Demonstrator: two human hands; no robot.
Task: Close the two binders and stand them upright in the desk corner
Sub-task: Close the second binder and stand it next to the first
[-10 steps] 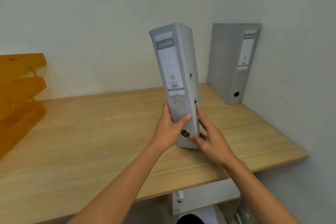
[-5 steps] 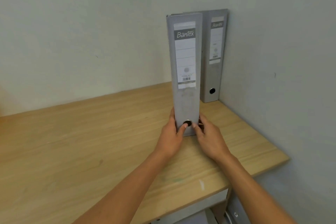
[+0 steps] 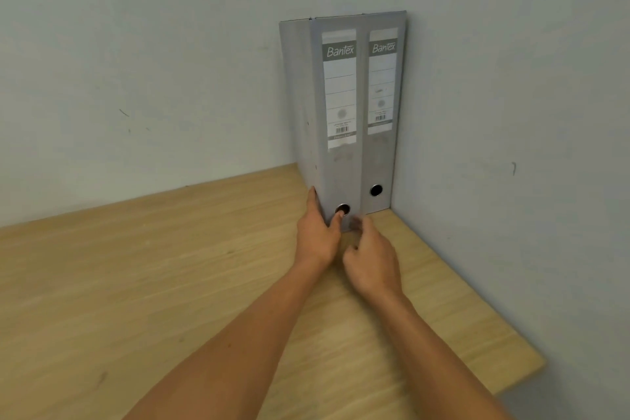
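Nearest us, lower centre of frame, both forearms run up toward the desk corner. Our right hand (image 3: pixel 370 257) sits centre-right, just below the near binder's foot; fingers are curled loosely w/ the tips blurred, so we cannot tell if they touch the binder or hang just off it. Our left hand (image 3: pixel 320 235) is just left of it, fingers pressed together along the left face of the near binder (image 3: pixel 337 119), thumb tip resting at the finger hole (image 3: pixel 342 209) low on the spine. It's a steadying grip, not a lift.

Further back, centre-upper frame, both binders are shut and upright on the desk (image 3: pixel 170 266), spines toward us. The far binder (image 3: pixel 381 106) stands tucked against the right wall (image 3: pixel 511 112) in the corner. The near one stands beside it, sides apparently touching, but its foot looks a bit further forward, closer to us, than its neighbour's.

Our read: task is nearly done; what's left is squaring up. To do it well we'd push at the base w/ the left palm, straight back toward the rear wall (image 3: pixel 136 61), keeping pressure low so the top doesn't tip. Right hand can guard the spine edge vs. a lean. Stop once both spines line up flush, then let go slowly and check neither binder rocks or slides.
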